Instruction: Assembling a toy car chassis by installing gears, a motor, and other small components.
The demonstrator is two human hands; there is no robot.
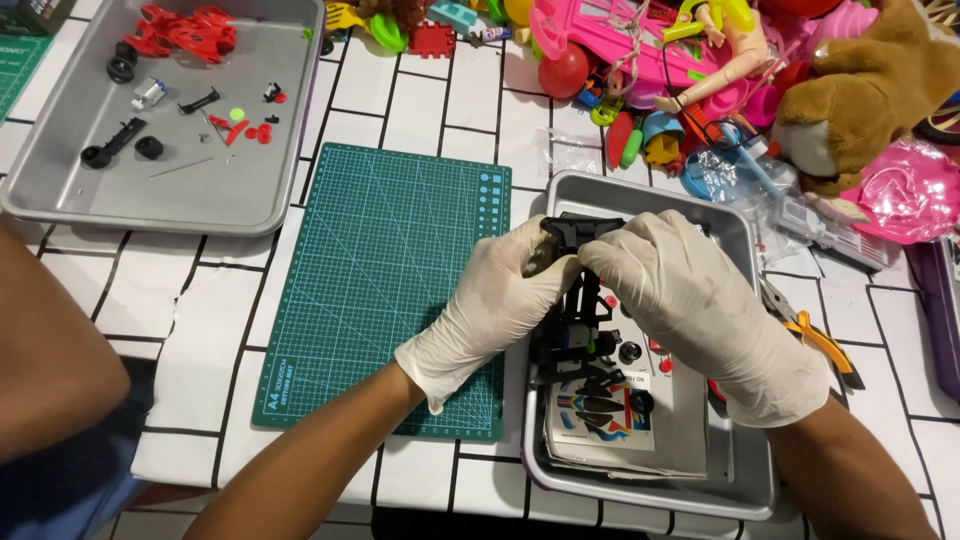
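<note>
Two white-gloved hands, left (495, 300) and right (690, 300), meet clamped on a black plastic toy-car chassis (580, 300) above a grey metal tray (740, 470) holding printed sheets (600, 425). Left lies a bare green cutting mat (380, 280); far left, a second grey tray (200, 190) holds red and black parts.

Bright, even overhead light is flooding the scene, throwing only soft shadows under the gloved hands, glaring faintly off the metal tray (742, 470) rim, while the forearm at the left edge is blurring slightly.
</note>
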